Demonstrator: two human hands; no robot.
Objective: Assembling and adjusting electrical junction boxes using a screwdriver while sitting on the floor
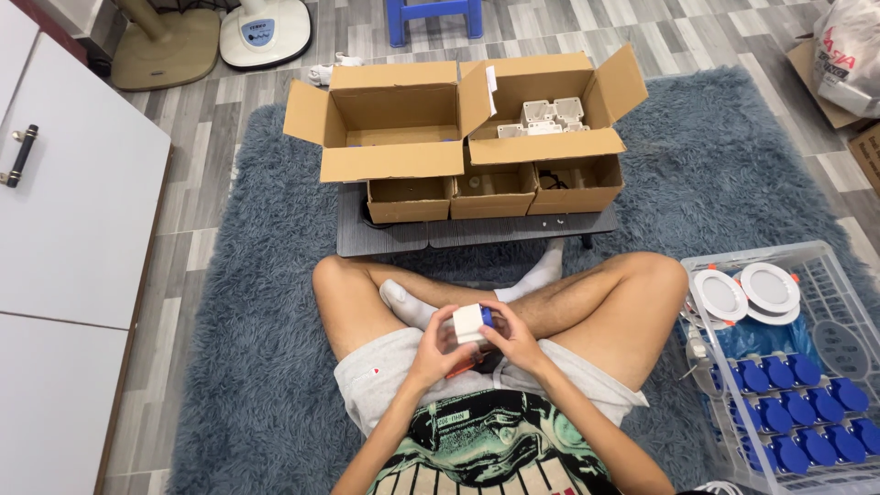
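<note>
Both hands' grip (left hand [434, 353], right hand [515, 337]) encloses white box [469, 323].

White box [469, 323]: lower part covered by the fingers of left hand [438, 353] and right hand [515, 341]; blue piece behind it mostly hidden. Clear crate [830, 266]: cut off at right and bottom edges. Open carton [390, 119]: interior contents not discernible. Shirt print cropped below.

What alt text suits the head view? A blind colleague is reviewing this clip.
Seated cross-legged on a blue rug, a person holds a small white box between the left hand and right hand. Open cardboard boxes stand ahead; a clear crate of blue-and-white parts sits alongside.
</note>
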